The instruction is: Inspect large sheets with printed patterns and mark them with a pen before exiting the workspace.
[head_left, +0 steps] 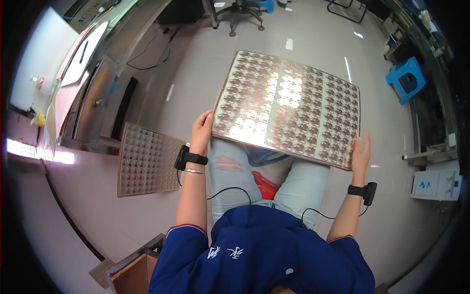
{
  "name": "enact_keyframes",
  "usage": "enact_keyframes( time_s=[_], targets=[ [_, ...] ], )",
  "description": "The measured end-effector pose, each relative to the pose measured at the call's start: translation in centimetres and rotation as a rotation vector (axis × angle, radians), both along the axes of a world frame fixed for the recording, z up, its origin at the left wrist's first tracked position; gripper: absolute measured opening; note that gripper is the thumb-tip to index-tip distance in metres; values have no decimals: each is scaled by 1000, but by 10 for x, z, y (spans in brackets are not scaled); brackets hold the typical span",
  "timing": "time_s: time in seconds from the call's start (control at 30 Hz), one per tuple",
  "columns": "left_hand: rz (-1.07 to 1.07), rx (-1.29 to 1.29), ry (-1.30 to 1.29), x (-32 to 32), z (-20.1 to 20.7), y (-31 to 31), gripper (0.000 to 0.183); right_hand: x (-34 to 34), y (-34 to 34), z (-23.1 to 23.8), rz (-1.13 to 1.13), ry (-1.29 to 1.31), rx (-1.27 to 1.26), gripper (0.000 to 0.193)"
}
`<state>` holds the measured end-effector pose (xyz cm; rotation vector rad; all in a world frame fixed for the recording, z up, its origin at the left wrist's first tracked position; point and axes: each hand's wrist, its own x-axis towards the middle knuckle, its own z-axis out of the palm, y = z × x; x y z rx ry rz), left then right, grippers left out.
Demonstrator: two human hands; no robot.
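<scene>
Holding a copper-toned patterned panel (289, 110) above pale ripped jeans (303, 188)

Grips the panel's left edge with a curled left hand (200, 134), laying the thumb on top. Touches the right edge near the lower corner with a loose, outstretched right hand (361, 156). Wears a black strap (197, 158) on each wrist. Has a second panel (147, 159) beside the left forearm (192, 198) and a blue plastic stool (415, 68) well to the right.

There are two hands (200, 133), two black wrist straps (198, 159), one silver bracelet (195, 171) and two patterned panels (293, 110). Around them, one white cabinet (435, 186), one wheeled chair base (239, 9) and at least two blue stools (396, 73) can be counted. The small shapes (338, 125) on each panel run to dozens, too blurred for an exact number.
</scene>
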<state>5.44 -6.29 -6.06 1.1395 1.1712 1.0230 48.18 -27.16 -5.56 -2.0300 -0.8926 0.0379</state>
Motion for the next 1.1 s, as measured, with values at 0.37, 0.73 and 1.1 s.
enact_keyframes(
  time_s=[0.37, 0.73, 1.1],
  targets=[
    [51, 108, 145, 13, 15, -10, 35, -19, 5, -6, 97, -285, -290, 46],
    [-120, -248, -108, -57, 14, -62, 26, -14, 4, 17, 218, -189, -206, 37],
    [32, -216, -244, -11, 39, -35, 28, -34, 18, 18, 232, -367, -268, 34]
  ],
)
